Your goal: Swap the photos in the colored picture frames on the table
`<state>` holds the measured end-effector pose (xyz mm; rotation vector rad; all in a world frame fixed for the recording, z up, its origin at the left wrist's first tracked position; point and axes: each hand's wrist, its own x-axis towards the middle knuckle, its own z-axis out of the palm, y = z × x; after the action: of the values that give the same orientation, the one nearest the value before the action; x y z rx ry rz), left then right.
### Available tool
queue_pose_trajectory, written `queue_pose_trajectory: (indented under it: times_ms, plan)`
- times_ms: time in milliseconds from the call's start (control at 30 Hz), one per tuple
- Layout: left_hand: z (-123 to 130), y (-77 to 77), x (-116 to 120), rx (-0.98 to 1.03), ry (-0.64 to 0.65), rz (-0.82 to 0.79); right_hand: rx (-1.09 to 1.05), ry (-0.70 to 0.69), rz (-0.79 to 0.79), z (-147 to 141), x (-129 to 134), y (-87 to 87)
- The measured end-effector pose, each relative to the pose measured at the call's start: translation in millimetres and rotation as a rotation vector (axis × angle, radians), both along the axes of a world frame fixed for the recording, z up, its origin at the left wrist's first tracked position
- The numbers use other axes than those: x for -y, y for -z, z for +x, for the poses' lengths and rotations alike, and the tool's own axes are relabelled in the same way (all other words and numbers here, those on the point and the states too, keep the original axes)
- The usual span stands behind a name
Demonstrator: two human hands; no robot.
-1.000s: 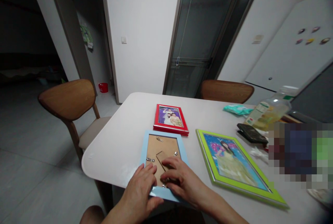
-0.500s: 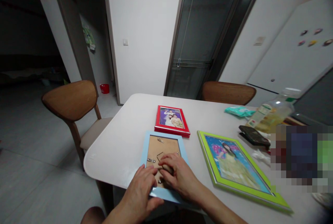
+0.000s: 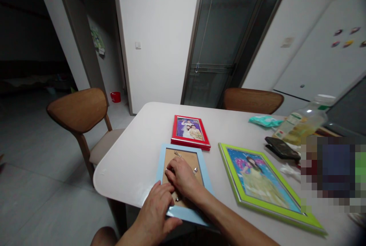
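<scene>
A light blue photo frame [image 3: 188, 213] lies face down at the table's near edge, its brown backing board [image 3: 187, 157] held by small metal clips. My left hand [image 3: 157, 206] rests on the frame's lower left border, fingers laid over it and thumb spread apart. Over the backing, my right hand [image 3: 181, 173] has its fingertips pinched at the left clip, which they mostly cover. Another clip [image 3: 195, 169] shows at the right side, one [image 3: 177, 154] at the far end and one [image 3: 177, 199] near the bottom. My right hand hides the wire stand on the backing.
Beyond the blue frame lie stacked red photo frames [image 3: 192, 145]. To the right is a large green photo frame [image 3: 234, 185]. Farther right are a phone [image 3: 281, 147], a plastic bottle [image 3: 304, 122] and a teal packet [image 3: 265, 121]. Wooden chairs [image 3: 78, 110] stand at the white table [image 3: 128, 162].
My right hand has moved from the middle of the backing, by the wire stand, up and left to the left clip. My left hand stays on the border.
</scene>
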<state>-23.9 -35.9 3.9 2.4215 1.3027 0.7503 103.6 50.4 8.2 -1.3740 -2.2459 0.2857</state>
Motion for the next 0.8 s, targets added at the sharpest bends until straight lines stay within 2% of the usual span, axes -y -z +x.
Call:
queue_pose_trajectory:
  times_ms: [167,333,467,667,800]
  plan:
    - [-2.4,7.4,-0.8,0.004,0.006,0.024,0.015,0.148,0.038,14.3,-25.0,2.0]
    - [-4.6,8.3,-2.6,-0.005,0.033,0.053,0.042,0.180,0.040,17.6,-35.3,1.2]
    - [-4.2,5.7,-2.6,-0.007,0.043,0.062,0.039,0.140,0.039,27.3,-14.1,-8.8]
    - [-0.6,4.1,-1.2,-0.020,0.007,0.031,0.097,0.093,-0.185,48.5,35.2,-15.8]
    - [0.4,3.4,-1.1,0.063,-0.004,0.012,0.053,0.131,-0.175,49.1,39.5,-17.6]
